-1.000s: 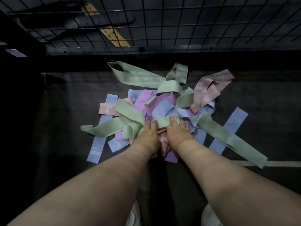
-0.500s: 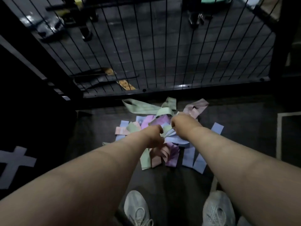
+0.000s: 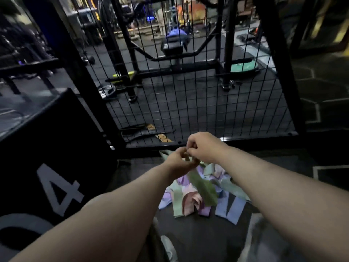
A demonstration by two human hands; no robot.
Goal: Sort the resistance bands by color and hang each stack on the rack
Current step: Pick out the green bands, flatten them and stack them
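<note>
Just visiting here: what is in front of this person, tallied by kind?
Long olive-green elastic resistance band, lifted: 1
Bare hands: 2, left hand and right hand, both pinching that band
Heap of pastel green, pink, purple and blue bands on the floor: 1 (per-colour counts hidden by overlap)
Black wire-mesh panel: 1
Black box with white 4: 1
Total: 6

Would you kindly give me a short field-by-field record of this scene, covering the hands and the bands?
left hand: pinches green band
right hand: pinches the same band
green band: hangs over the pile
pile: green, pink, purple, blue bands mixed
behind: black wire grid panel
</note>
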